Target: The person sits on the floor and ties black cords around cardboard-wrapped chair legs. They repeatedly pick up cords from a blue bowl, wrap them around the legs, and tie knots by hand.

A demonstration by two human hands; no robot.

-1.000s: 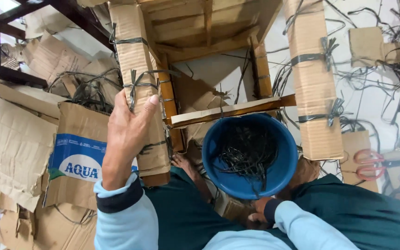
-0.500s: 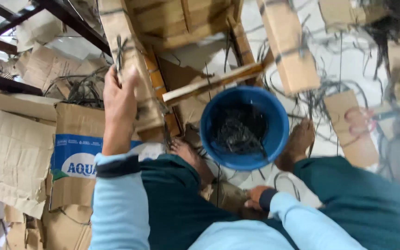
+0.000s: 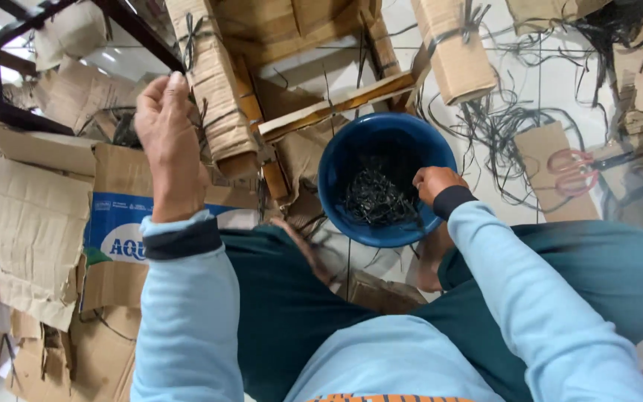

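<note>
right hand (image 3: 434, 184) newly inside blue bucket (image 3: 336, 167), left hand (image 3: 169, 138) raised

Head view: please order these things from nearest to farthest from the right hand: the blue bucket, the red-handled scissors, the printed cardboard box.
1. Blue bucket: the right hand reaches into it.
2. Red-handled scissors: on the floor, to that hand's right.
3. Printed cardboard box: far on the left, below the left hand.

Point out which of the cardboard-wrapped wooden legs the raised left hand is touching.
The left one, wrapped in corrugated cardboard and bound with black ties. The left hand grips it, while the other wrapped leg stands apart at upper right, beyond the blue bucket.
</note>
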